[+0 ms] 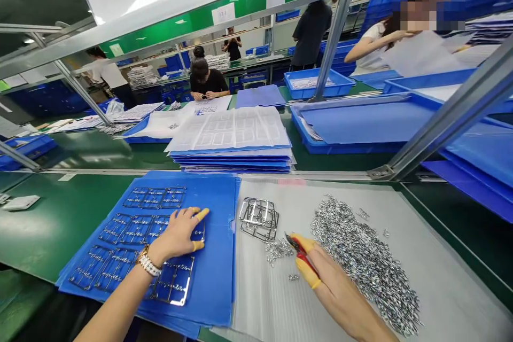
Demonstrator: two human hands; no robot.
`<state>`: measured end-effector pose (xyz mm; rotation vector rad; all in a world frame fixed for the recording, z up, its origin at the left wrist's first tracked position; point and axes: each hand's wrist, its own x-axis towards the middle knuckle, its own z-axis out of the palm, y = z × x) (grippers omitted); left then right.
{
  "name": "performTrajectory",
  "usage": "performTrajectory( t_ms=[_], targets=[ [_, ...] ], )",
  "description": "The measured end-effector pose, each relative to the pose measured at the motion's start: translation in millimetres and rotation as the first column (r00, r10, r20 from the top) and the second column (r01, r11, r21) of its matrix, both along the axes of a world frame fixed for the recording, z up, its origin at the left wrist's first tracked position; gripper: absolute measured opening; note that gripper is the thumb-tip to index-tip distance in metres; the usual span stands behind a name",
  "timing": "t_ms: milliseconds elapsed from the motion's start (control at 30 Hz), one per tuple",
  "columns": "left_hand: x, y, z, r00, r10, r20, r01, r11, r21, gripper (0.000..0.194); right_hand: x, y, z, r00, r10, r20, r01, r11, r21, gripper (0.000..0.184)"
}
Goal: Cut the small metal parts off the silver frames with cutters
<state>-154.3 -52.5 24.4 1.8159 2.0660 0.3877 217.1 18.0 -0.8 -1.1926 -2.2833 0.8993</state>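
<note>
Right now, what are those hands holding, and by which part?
The right hand grips red-handled snips by the handles; the left hand only presses on a metal frame.

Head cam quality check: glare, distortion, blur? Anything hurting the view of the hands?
Head view: wide-angle stretching tilts the aluminium rail steeply near the right edge; broad glare washes the green bench mat at left; the left hand and right hand show no obvious blur; a co-worker at upper right is partly pixelated.
</note>
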Motion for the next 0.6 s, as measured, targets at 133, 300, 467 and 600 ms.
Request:
performTrajectory(
  t_ms=[133, 300, 467, 600],
  targets=[
    [19, 9, 9.2, 0.927, 0.049, 0.372, -0.132, 0.971, 0.2, 0.086, -13, -3, 6.7, 0.994, 0.089, 0.065, -0.095, 0.992, 0.085, 0.044],
    [82, 30, 16.6, -0.046, -0.036, 0.998, -0.196, 0.98, 0.026, 0.077, -16, -4, -6.8, 0.999, -0.004, 0.032, -0.004, 0.969, 0.246, 0.038],
    [142, 50, 1.3, -0.551, 0.139, 0.823, -0.024, 0.983, -0.182, 0.067, -20, -9, 0.7, 0.997, -0.083, 0.008, 0.075, 0.934, 0.348, 0.035],
    [174, 57, -13.8, -0.553, 0.216, 0.804, -0.019, 0.962, -0.272, 0.055, -31, -12, 15.1, 0.985, -0.128, 0.119, 0.068, 0.907, 0.416, 0.033]
  ],
)
